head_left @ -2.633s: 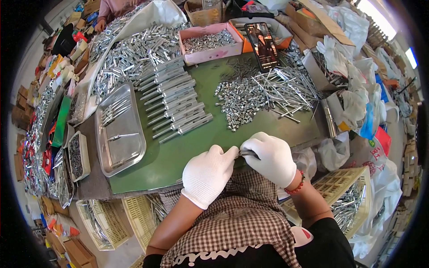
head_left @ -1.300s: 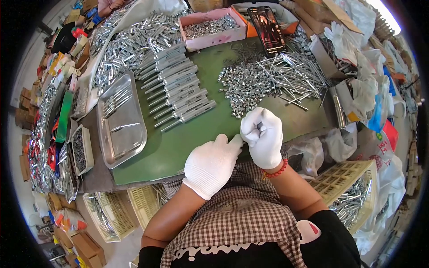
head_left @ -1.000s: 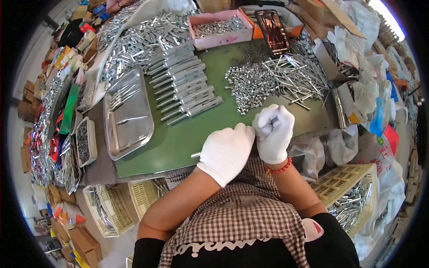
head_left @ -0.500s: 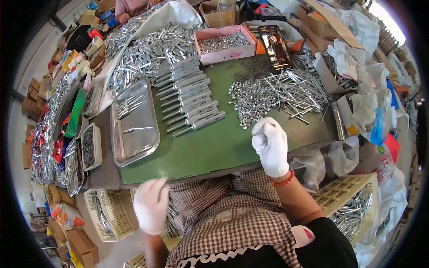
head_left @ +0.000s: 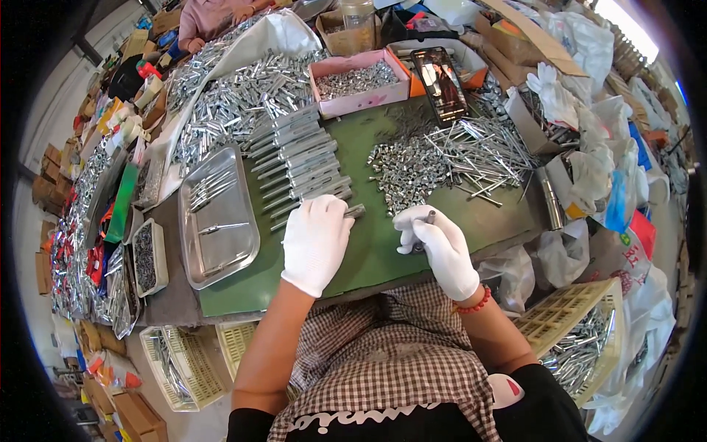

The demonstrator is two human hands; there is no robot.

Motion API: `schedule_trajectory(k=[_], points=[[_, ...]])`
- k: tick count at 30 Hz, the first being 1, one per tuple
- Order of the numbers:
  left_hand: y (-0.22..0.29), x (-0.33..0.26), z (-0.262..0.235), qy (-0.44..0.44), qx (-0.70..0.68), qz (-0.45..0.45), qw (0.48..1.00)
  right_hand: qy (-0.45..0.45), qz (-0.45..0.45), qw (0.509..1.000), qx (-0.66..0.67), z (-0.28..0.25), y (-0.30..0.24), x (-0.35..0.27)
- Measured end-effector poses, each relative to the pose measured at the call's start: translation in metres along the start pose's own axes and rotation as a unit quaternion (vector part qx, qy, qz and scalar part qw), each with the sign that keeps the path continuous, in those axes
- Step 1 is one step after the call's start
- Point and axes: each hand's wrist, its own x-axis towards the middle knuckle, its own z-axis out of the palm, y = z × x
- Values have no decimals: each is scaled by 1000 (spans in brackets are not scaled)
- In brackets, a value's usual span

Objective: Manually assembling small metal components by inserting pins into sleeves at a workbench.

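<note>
Both my hands wear white gloves over a green table mat. My left hand lies on a metal tube at the near end of a neat row of metal tubes, its fingers closed over it. My right hand is shut on a small dark metal piece that sticks up by the thumb. Just beyond the right hand lies a loose pile of small metal parts and thin rods.
A steel tray with a few rods sits left of my hands. A pink box of small parts and a phone stand at the far edge. Heaps of tubes, bags, cartons and yellow baskets surround the table. Another person sits at the far left.
My left hand dropped below the table edge to the left, then came back up onto the tube at the end of the row. My right hand stayed near the pile.
</note>
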Motion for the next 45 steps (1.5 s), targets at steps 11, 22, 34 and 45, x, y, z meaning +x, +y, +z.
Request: schedule_trajectory(k=[11,22,34,45], points=[[39,-10,-44,-149,-153,75,974,12,175,972,-157,-1,-45,-8],[33,-23,-41,-91,-174,71,978,-64,19,927,-368,-9,-24,-14],[39,-23,-30,-41,-241,36,969,-28,-9,925,-378,-12,-31,-11],[44,-21,-30,-30,-247,34,968,-17,81,931,-356,-17,-29,-9]])
